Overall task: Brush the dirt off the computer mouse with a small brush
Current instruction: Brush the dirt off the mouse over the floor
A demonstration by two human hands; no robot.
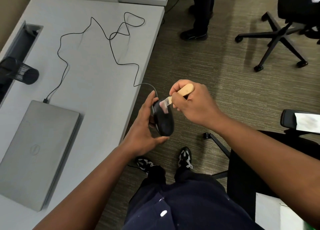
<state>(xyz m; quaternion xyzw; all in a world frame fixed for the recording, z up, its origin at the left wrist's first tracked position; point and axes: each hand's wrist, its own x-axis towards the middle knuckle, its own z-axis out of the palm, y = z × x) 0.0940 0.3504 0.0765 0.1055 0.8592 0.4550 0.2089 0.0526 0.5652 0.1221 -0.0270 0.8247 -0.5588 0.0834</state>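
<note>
The black wired computer mouse (164, 121) is held in the air just beyond the edge of the tabletop (97, 77), above the carpet floor, and not on any surface. Its long axis runs away from the person, with the cable end far and the rounded back near. The left hand (143, 125) holds it from the left side and below, the fingers wrapped around its body. The small brush (174, 95) comes from the right: the right hand (192, 103) has a closed grip around the wooden handle, and the bristles touch the far top part of the mouse. I judge the brushing is in progress. The cable (110, 39) trails over the tabletop to a closed laptop (36, 153).
</note>
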